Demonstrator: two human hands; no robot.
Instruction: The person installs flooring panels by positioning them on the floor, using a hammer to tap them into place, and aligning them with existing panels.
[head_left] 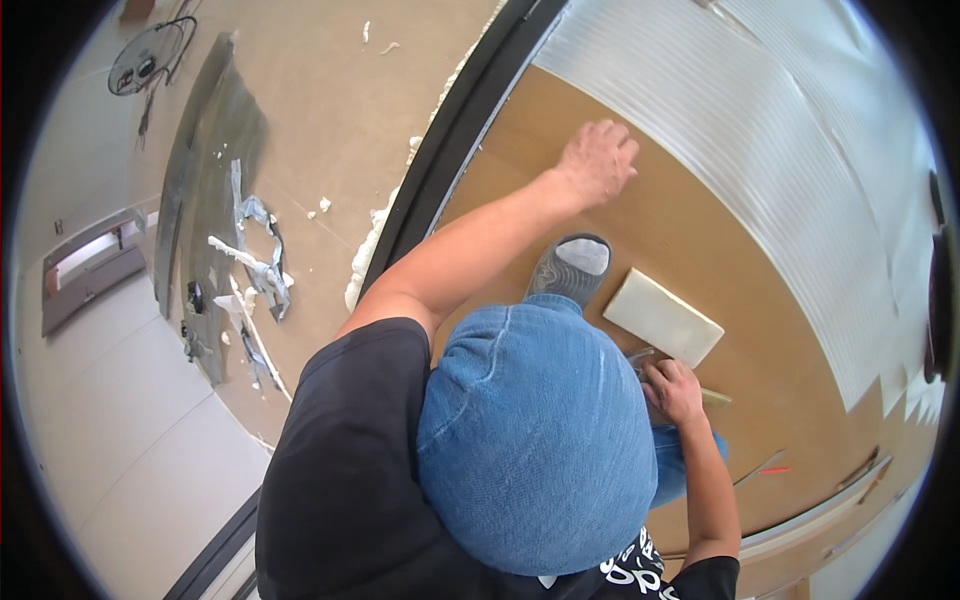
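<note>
My left hand (597, 162) is stretched out over the brown board (500, 210), close to the edge of a pale ribbed sheet (700, 120), with loosely bent fingers and nothing visible in them. Beside my blue-jeaned knee (530, 430), my right hand (672, 388) has its fingers closed round a small greyish object that is mostly hidden. Just beyond it lies a cream rectangular block (663, 316), and a yellowish strip (716, 398) shows partly under the hand. My socked foot (572, 270) is on the board.
A long black frame (450, 130) with white foam along it borders the board. On the left are a grey panel (205, 200), white and blue scraps (262, 265) and a coiled object (135, 65). Thin tools (775, 469) lie at lower right, one partly red.
</note>
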